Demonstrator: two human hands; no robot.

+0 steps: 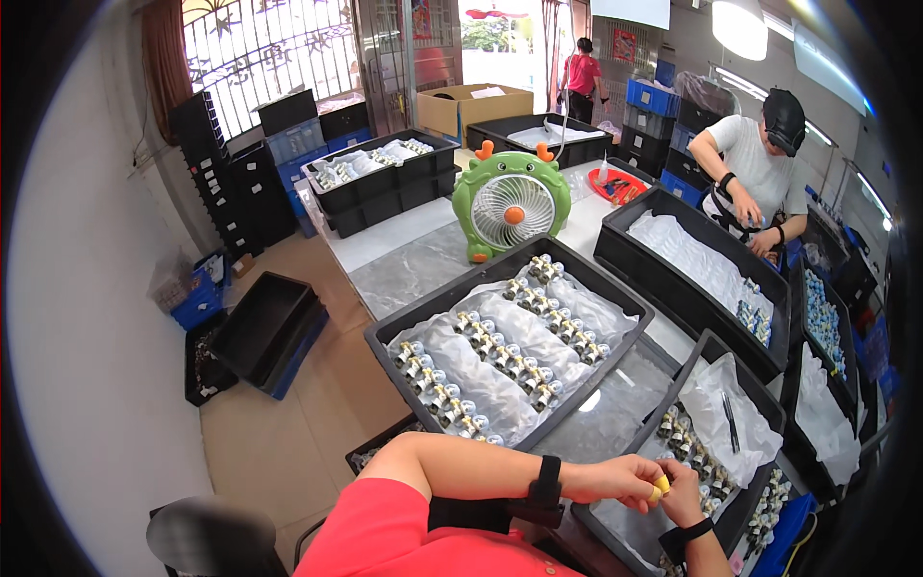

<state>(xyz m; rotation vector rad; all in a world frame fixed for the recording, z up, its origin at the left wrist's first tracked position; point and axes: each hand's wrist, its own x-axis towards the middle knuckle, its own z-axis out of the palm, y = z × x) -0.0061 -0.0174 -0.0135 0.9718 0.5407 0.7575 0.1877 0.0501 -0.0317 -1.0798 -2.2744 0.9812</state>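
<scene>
My left hand (615, 480) and my right hand (685, 496) meet over the near black tray (777, 423), their fingers pinched together. Yellow shows at the fingertips; I cannot tell whether it is finger covers or part of a held piece. Whatever the fingers hold is too small or hidden to name. Under and beside the hands, that tray holds rows of small dark, white and gold figurines (681, 433) on thin white sheeting (707, 396). A slim black tool (731, 421), like tweezers or a pen, rests on the sheeting. My forearms cover part of the tray.
Ahead stands a larger black tray (385, 338) with figurine rows on white sheeting. Beyond it is a green cartoon-shaped fan (514, 207). Another lined tray (615, 252) lies right, near a person (760, 159) handling something. Empty black crates (264, 327) sit on the floor left.
</scene>
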